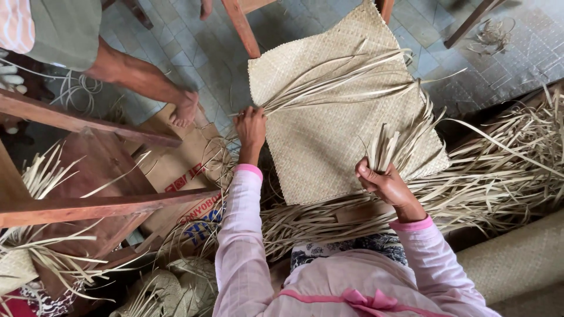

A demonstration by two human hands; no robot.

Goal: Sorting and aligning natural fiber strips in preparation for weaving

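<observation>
We are in the middle of weaving a mat (329, 141), judging from how our hands lie. Our left hand (251, 126) is closed on a bundle of long loose strips (341, 82) that fan up across the woven square, while our right hand (379, 182) is clenched round a second tuft of strip ends (390, 144) at the mat's lower right edge. The mat lies flat on the tiled floor (194, 53), pale and dry, its surface a fine chequered plait with a neat bound upper edge. More flat, ribbon-like straw (505, 158) is heaped to the right and below. The next move seems to call for separating single strips and keeping them taut. Another person's foot (185, 108) rests on cardboard (182, 158) beside a wooden frame (88, 205).
</observation>
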